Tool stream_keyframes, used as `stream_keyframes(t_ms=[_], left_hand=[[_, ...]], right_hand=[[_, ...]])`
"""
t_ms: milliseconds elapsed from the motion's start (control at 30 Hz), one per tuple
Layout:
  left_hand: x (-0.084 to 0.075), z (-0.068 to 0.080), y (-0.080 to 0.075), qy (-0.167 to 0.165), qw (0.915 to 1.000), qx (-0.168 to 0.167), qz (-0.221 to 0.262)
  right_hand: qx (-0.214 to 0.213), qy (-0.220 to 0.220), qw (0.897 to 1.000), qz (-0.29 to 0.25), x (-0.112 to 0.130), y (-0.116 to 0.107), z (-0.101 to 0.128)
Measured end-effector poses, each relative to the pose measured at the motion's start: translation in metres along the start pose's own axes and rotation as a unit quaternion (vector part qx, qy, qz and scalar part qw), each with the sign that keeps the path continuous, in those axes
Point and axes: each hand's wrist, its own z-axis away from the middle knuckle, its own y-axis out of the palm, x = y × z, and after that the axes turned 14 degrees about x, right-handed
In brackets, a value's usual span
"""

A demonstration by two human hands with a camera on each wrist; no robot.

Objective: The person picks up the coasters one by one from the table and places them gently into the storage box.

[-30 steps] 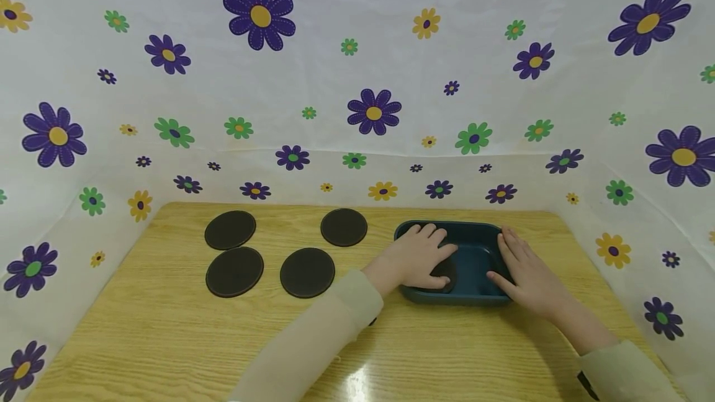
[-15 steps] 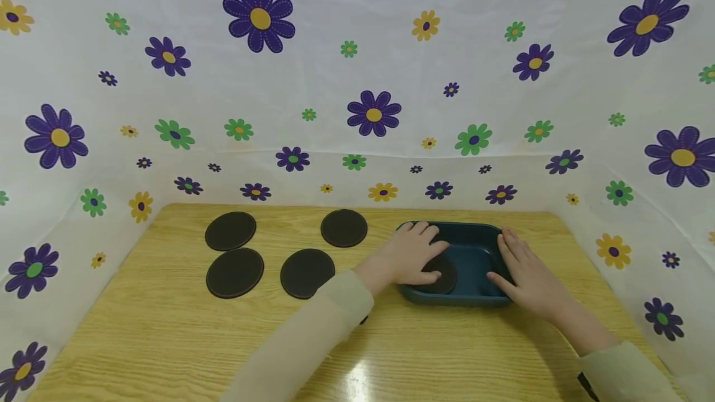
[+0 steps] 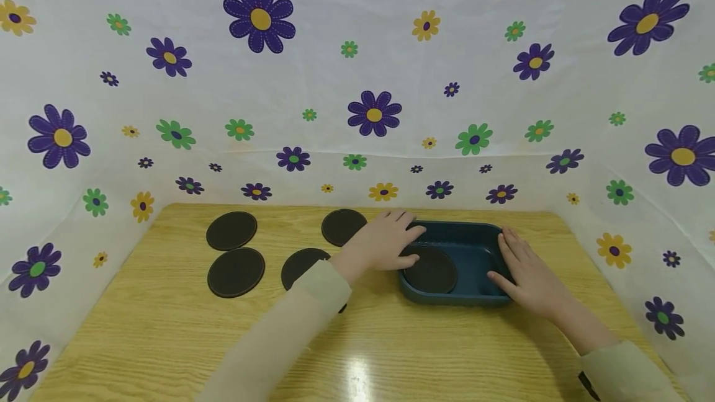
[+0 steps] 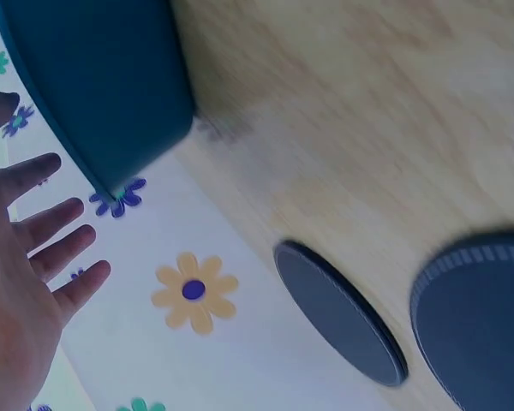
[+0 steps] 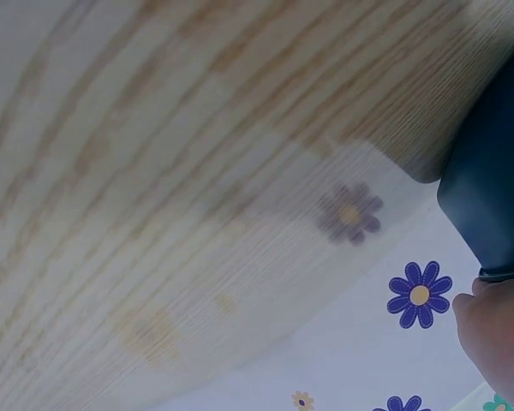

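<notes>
A dark teal rectangular container (image 3: 475, 298) sits on the table's right side, with one black round coaster (image 3: 431, 270) lying flat in its left part. My left hand (image 3: 385, 242) hovers at the container's left rim, fingers spread and holding nothing. In the left wrist view the left hand (image 4: 26, 282) is beside the container's outer wall (image 4: 103, 86). My right hand (image 3: 527, 275) holds the container's right rim, its thumb over the edge. The right wrist view catches only a small part of the right hand (image 5: 501, 334) at the rim.
Several more black coasters lie on the wooden table (image 3: 167, 340): a back-left coaster (image 3: 231, 231), a front-left coaster (image 3: 236, 272), a back coaster (image 3: 343, 226) and one coaster (image 3: 301, 265) partly behind the left sleeve. Flower-printed cloth (image 3: 313, 79) surrounds the table's back and sides.
My left hand has moved left, out of the container and off the coaster, uncovering it. The right hand and the container have stayed in place.
</notes>
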Motion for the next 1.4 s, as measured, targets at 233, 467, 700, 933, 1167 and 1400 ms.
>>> stream_keyframes(t_ms=[233,467,700,933,1167,1400], left_hand=[[0.020,0.007,0.001,-0.026,0.9997,0.001,0.005],[0.037,0.011,0.006,-0.051,0.9983,0.012,0.025],[0.052,0.014,0.015,-0.072,0.9969,0.015,0.027],[0.066,0.016,0.030,-0.089,0.9949,0.013,0.047],[0.078,0.015,0.042,-0.112,0.9906,0.019,0.075],[0.085,0.011,0.054,-0.139,0.9855,0.028,0.093]], right_hand=[[-0.005,-0.001,1.000,0.001,-0.002,-0.001,0.000],[-0.003,0.001,1.000,0.008,-0.003,-0.002,0.000],[0.001,0.003,1.000,0.006,-0.003,-0.001,-0.001],[0.003,0.002,1.000,0.002,-0.001,0.000,0.000],[-0.009,-0.005,1.000,0.007,-0.001,0.001,0.001],[-0.009,-0.007,1.000,0.013,-0.001,0.002,0.001]])
